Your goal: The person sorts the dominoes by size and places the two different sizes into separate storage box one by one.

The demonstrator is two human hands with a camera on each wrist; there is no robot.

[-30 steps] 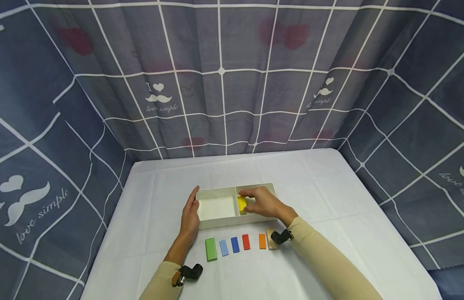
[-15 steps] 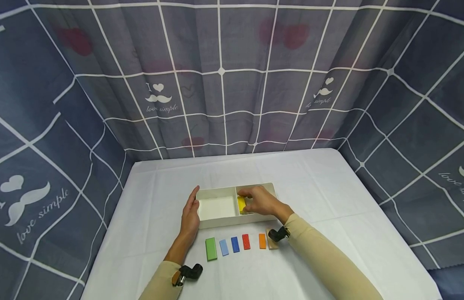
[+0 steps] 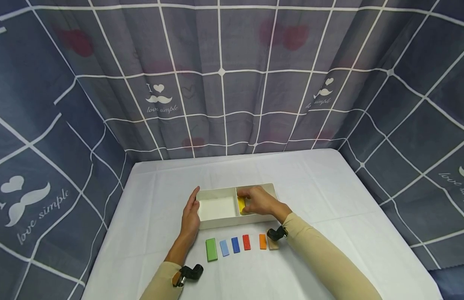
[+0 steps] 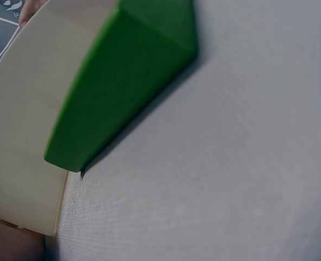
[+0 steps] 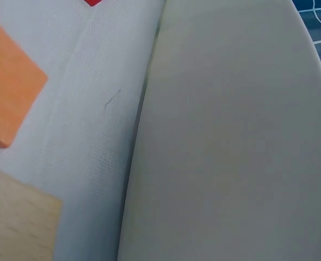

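In the head view the right hand [image 3: 262, 203] sits in the tray's right compartment, just below frame centre, fingers curled down onto the yellow block [image 3: 241, 204] — they touch it and seem to pinch it, though the grip itself is hidden under the knuckles. The block lies against the divider, at the left of that compartment. The left hand [image 3: 190, 214] lies flat against the tray's [image 3: 216, 225] left end wall, fingers straight and together, thumb up near the far corner; it holds nothing.

The left compartment is bare white. Below the tray's near wall, a row of blocks lies on the white cloth [image 3: 329, 208]: green [image 3: 211, 249], light blue [image 3: 224, 248], blue [image 3: 235, 245], red [image 3: 246, 242], orange [image 3: 262, 241], and a wooden one [image 3: 273, 243] partly under the right wrist's camera. The green block's end stands close to the near wall in the left wrist view [image 4: 122, 81] — little gap there. The cloth runs wide and open to the right, left and far side of the tray.
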